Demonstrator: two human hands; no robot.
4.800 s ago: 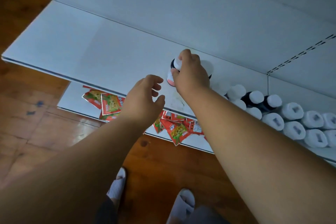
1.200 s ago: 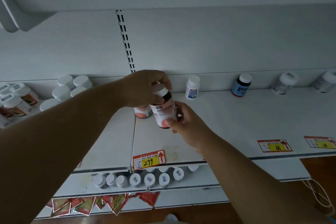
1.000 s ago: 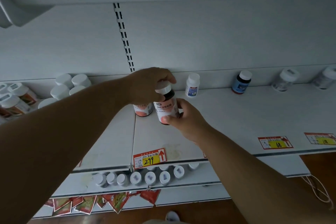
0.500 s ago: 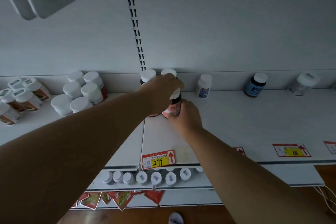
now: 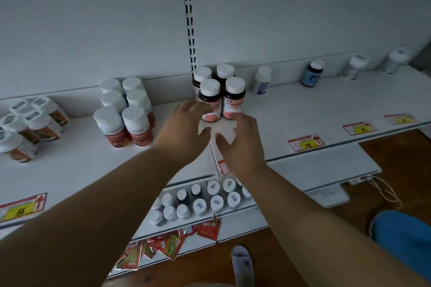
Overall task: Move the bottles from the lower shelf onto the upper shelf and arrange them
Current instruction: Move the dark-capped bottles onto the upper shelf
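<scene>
Bottles: four dark, white-capped ones now stand in a tight square on the upper shelf, by the back wall; half a second ago the last was still being set down.
Left hand: fingers loosely spread, holding nothing, tips at the front-left bottle.
Right hand: loosely spread, holding nothing, fingertips just before the front-right bottle.
Lower shelf: many bottles remain to move.

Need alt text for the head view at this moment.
Both hands, left hand and right hand, reach with open fingers to the base of four pink-labelled bottles clustered on the upper shelf. More white-capped bottles wait on the lower shelf.
</scene>
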